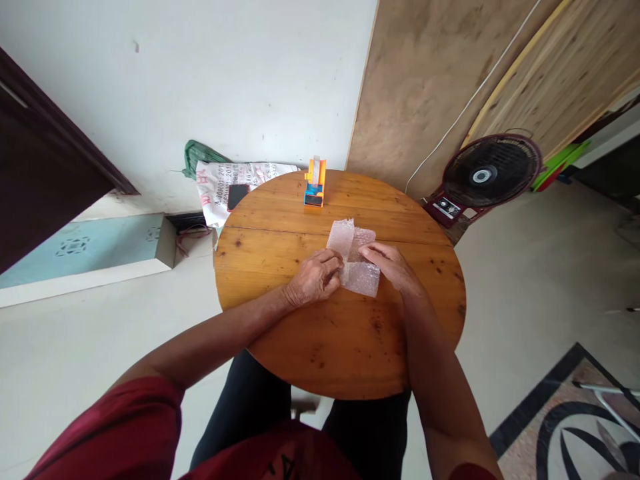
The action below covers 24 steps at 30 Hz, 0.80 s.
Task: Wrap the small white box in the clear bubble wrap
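Observation:
A piece of clear bubble wrap (364, 277) lies partly folded on the round wooden table, its flaps overlapping. My left hand (316, 277) is closed with curled fingers at the wrap's left edge, and the fingertips grip it. On the other side, my right hand (393, 265) has its thumb and fingers drawn together on the wrap's right part. Some of the plastic under the fingertips is hidden. Beyond both hands stands an orange and blue tape dispenser (315, 181) with a roll of clear tape.
The round table (345, 360) stands against a white wall and a wooden panel. A dark phone-like object (237, 196) rests on a printed white sack (215, 193) behind its left edge. At the right is a dark red fan (484, 175).

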{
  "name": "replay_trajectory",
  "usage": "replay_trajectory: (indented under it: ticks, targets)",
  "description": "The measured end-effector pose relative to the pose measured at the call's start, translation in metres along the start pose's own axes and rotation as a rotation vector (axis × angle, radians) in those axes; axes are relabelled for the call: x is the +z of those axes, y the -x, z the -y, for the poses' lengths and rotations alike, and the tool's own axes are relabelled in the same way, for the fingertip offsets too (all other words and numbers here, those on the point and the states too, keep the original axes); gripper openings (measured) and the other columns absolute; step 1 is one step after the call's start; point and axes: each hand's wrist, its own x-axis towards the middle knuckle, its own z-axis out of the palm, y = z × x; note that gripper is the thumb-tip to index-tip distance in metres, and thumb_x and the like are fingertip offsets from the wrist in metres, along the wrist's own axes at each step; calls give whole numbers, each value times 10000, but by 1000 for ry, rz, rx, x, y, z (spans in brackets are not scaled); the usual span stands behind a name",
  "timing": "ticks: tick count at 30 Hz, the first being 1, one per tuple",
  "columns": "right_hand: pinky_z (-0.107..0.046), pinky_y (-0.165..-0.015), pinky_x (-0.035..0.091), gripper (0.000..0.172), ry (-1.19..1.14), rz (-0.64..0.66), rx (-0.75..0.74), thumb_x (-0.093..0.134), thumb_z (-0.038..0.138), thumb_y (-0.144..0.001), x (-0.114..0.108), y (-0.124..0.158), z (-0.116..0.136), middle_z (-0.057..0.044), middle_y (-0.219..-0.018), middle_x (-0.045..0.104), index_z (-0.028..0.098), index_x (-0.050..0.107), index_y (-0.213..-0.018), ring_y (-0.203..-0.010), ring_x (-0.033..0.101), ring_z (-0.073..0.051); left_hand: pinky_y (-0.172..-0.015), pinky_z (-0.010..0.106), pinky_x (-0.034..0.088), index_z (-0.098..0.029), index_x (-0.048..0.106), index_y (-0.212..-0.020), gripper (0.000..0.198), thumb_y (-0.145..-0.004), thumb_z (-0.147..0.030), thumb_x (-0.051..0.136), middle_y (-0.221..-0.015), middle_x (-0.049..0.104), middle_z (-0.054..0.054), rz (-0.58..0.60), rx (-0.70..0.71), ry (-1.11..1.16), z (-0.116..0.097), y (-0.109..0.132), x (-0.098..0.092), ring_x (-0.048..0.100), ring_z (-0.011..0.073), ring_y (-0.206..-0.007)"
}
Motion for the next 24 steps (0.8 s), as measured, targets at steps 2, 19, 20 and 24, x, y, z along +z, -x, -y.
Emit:
replay_trajectory:
  ticks: [2,19,20,24]
  targets:
    - [-308,-821,470,316,13,11,20,616,498,-839,-3,3,7,-30,-934,718,204,702,-915,-911,643,-222,-919,369,547,-181,634,-970,206,-803,-148,520,-1072,669,110,12,-2,13,0,0,-1,654,227,-996]
    - [-253,-558,409,388,-73,-216,235,672,539,-693,34,64,26,3,-744,636,191,658,-862,-661,532,-146,-891,343,541,-155,637,-960,193,-833,-136,493,-1039,663,114,47,13,10,-2,-1,-3,642,223,-970]
    - [-255,-555,397,393,-92,-229,231,674,541,-678,36,61,26,8,-717,628,187,664,-847,-640,519,-141,-889,343,541,-155,637,-958,190,-830,-136,498,-1041,665,114,49,12,8,-2,-1,-3,641,224,-968]
    - [-278,-592,419,426,-124,-282,251,664,557,-620,43,48,20,1,-676,627,174,676,-807,-616,525,-145,-881,343,539,-157,641,-956,186,-831,-137,505,-1041,667,111,60,4,6,-2,-1,-4,642,222,-959]
